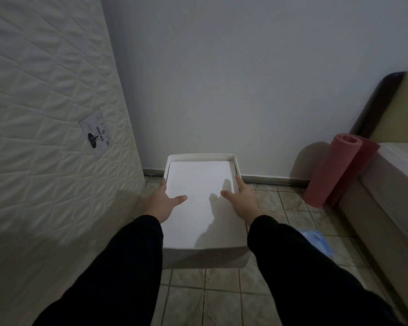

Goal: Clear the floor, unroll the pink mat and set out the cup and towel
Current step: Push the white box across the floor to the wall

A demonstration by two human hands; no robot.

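Gripping the white box (199, 203) with left hand (161, 202) and right hand (242, 200) — fingers on its sides. Could tip (thumbs only on top) — or bump the rolled pink mat (332, 170).

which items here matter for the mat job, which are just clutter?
Job: left hand and right hand gripping the white box; rolled pink mat leaning at the wall.
Not part of it: upright mattress, bed frame, blurred blue object.

A single wide-angle view is given from head height, aimed forward and steeply down toward the tiled floor (222, 300) and the wall (233, 78) close ahead. Both forearms are seen entering from the lower edge of the frame.
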